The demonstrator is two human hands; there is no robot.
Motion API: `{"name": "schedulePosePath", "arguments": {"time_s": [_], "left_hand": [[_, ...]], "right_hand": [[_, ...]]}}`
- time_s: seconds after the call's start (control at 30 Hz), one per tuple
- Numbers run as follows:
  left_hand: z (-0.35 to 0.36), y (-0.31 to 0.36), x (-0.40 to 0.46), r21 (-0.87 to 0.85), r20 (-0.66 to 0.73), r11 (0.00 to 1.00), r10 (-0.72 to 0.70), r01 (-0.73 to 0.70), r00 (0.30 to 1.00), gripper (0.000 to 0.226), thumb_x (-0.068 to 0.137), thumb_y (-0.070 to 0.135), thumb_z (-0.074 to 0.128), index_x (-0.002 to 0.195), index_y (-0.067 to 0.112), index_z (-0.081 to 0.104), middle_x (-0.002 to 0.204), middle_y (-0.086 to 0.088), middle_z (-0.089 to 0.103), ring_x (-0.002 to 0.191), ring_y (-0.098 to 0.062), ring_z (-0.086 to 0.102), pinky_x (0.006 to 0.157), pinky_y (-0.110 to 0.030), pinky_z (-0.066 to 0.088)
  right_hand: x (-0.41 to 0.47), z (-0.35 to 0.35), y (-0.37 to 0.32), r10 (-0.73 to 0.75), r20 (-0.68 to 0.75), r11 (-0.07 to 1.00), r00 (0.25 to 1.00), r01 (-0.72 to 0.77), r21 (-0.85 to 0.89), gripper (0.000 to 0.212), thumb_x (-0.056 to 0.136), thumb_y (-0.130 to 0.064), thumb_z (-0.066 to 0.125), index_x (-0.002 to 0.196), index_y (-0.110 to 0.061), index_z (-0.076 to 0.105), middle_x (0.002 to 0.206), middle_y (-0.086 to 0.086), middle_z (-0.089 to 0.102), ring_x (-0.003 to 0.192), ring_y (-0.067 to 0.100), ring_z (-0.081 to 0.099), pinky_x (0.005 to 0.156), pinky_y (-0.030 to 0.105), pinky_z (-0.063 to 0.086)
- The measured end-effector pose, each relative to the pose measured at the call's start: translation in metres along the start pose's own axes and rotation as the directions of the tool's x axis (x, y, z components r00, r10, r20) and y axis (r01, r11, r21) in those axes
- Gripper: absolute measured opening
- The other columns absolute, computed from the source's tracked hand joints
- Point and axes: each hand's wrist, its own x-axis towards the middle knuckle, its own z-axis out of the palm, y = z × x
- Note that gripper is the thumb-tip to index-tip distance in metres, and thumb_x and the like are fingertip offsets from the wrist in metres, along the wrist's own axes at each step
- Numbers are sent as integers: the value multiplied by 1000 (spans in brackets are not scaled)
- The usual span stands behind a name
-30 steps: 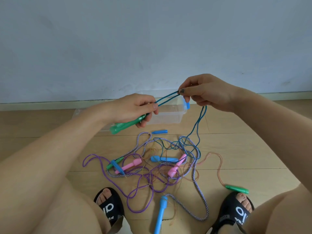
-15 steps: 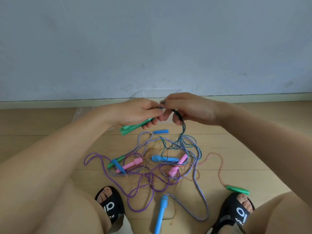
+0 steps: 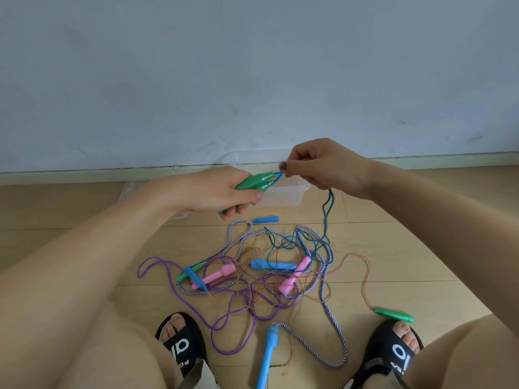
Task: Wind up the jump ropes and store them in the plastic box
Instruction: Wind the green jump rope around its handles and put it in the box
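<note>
Left hand (image 3: 224,192) grips green handles (image 3: 257,182); right hand (image 3: 323,167) pinches teal rope (image 3: 327,209), which may snag in the pile (image 3: 252,276).

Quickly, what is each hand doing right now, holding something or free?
Left hand: grips the two green handles together.
Right hand: pinches the teal rope, which hangs down to the pile.

left hand (image 3: 224,192) gripping, right hand (image 3: 323,167) pinching
</note>
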Motion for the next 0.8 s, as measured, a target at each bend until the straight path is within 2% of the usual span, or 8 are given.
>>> {"name": "schedulePosePath", "arguments": {"time_s": [0.17, 0.33, 0.47, 0.53, 0.6, 0.7, 0.8], "left_hand": [[-2, 2, -1, 27, 10, 999, -16, 16, 1000, 23, 97, 34, 58, 84, 15, 55, 67, 6, 61, 55, -10, 53, 57, -23, 48], [-4, 2, -3, -27, 30, 998, -47, 48, 998, 28, 96, 33, 58, 101, 7, 66, 75, 4, 67, 59, -9, 55, 60, -17, 48], [-1, -2, -3, -130, 56, 987, -90, 97, 994, 15, 97, 31, 58, 97, 16, 58, 77, -5, 67, 62, -13, 61, 62, -25, 54], [-2, -1, -4, -130, 88, 982, -126, 137, 988, 14, 97, 33, 58, 94, 20, 54, 72, -6, 64, 58, -15, 58, 55, -28, 52], [-3, -1, -5, -59, 72, 988, -137, 141, 988, 20, 97, 35, 59, 87, 19, 51, 65, -2, 56, 50, -12, 49, 47, -24, 44], [-4, -2, -5, -17, 62, 991, -128, 129, 990, 22, 97, 34, 58, 84, 18, 50, 64, -1, 45, 46, -10, 37, 43, -19, 35], [-6, -6, 0, 66, -28, 991, -119, 120, 993, 22, 96, 37, 58, 89, 17, 54, 61, 4, 48, 44, -7, 41, 45, -21, 37]], "right_hand": [[-1, 4, 2, -85, -70, 984, 994, 72, -163, 25, 91, -33, 67, 80, -11, 65, 53, -11, 43, 49, 7, 34, 46, 16, 29], [-1, 3, 2, -136, -109, 976, 985, 115, -186, 27, 92, -34, 67, 79, -11, 64, 48, -13, 39, 49, 7, 31, 45, 14, 27], [1, 5, 4, -168, -123, 963, 978, 136, -234, 26, 91, -34, 67, 78, -12, 64, 51, -11, 39, 48, 5, 31, 45, 14, 26], [1, 5, 4, -174, -118, 955, 978, 138, -264, 25, 91, -34, 67, 78, -13, 64, 55, -10, 41, 49, 5, 33, 46, 14, 27], [-1, 6, 5, -184, -107, 938, 977, 142, -315, 25, 92, -36, 65, 79, -14, 63, 56, -8, 43, 49, 6, 35, 47, 14, 29], [-8, 11, 5, -234, -84, 840, 969, 158, -519, 27, 96, -41, 57, 81, -18, 57, 58, -7, 47, 52, 8, 42, 48, 19, 31], [-14, 20, 6, -297, -6, 582, 955, 176, -794, 24, 102, -40, 41, 91, -22, 52, 66, -3, 51, 63, 26, 52, 54, 32, 35]]}}
